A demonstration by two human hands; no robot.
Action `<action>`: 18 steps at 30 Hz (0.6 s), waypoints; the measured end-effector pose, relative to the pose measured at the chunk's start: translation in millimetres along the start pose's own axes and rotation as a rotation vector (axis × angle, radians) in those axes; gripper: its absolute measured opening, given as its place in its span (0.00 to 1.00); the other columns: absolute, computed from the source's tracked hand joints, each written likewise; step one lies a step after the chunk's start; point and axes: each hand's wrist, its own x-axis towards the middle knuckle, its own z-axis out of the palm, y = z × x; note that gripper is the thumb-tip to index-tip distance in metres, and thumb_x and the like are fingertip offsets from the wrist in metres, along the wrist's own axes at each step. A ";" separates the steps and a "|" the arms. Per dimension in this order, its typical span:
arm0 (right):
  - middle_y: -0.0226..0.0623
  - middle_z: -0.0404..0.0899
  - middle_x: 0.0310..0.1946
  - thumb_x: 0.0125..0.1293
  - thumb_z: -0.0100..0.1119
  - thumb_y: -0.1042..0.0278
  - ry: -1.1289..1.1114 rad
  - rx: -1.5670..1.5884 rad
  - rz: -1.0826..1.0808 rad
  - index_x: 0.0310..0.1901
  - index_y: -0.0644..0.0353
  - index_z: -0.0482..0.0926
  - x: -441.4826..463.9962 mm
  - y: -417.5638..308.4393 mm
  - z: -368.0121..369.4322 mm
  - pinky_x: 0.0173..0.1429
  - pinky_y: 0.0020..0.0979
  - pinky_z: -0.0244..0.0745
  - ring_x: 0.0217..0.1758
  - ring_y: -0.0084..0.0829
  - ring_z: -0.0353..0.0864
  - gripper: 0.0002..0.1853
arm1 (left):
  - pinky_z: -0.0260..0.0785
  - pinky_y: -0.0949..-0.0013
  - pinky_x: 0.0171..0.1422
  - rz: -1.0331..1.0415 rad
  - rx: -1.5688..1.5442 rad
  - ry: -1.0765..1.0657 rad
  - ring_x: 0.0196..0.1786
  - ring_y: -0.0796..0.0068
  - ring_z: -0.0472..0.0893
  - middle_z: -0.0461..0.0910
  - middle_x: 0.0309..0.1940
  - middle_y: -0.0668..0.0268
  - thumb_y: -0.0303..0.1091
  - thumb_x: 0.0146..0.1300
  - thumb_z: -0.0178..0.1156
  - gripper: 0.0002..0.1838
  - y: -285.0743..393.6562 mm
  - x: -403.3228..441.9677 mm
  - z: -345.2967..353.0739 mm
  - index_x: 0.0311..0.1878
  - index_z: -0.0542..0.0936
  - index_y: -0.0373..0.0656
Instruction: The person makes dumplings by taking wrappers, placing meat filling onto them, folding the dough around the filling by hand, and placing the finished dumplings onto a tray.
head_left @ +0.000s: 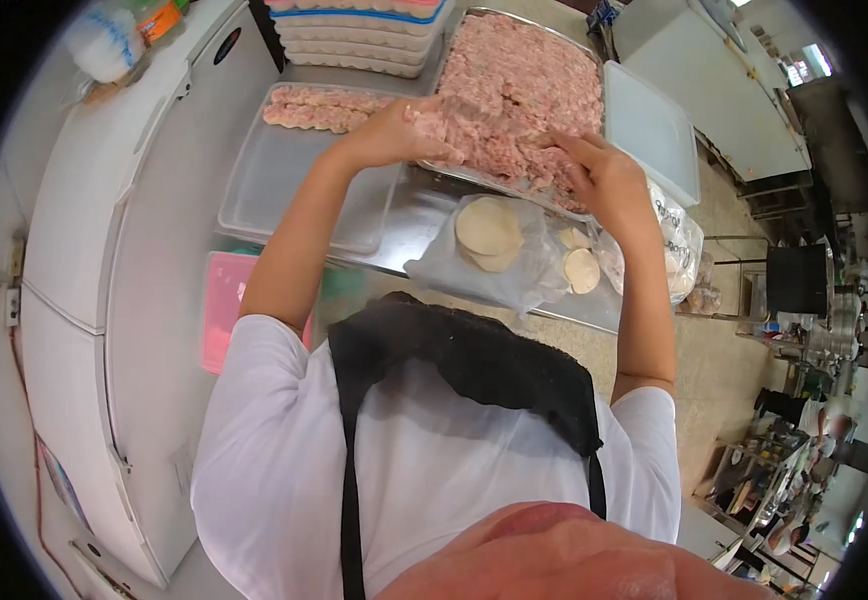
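1. Pink minced-meat mixture: bulk remains in the rectangular metal tray.
2. Done: two meat-topped rows on the translucent plastic tray.
3. Apparently unused: pale round dough discs, stacked.
4. Left hand, right hand: both at the mixture; grip cannot be told.

The work surface is a reflective silver-grey metal table. Directly on it: at left, a translucent rectangular plastic tray; behind that, a stack of whitish plastic containers; alongside, a broad rectangular silver metal tray; nearest the front edge, a crumpled clear plastic bag.
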 end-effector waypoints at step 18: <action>0.46 0.81 0.41 0.64 0.56 0.67 -0.006 0.084 0.021 0.52 0.60 0.77 22.4 -109.3 3.4 0.47 0.35 0.75 0.43 0.44 0.81 0.16 | 0.72 0.68 0.44 0.218 -0.124 0.199 0.36 0.75 0.79 0.80 0.34 0.67 0.44 0.48 0.73 0.24 4.5 -73.4 -69.4 0.46 0.79 0.44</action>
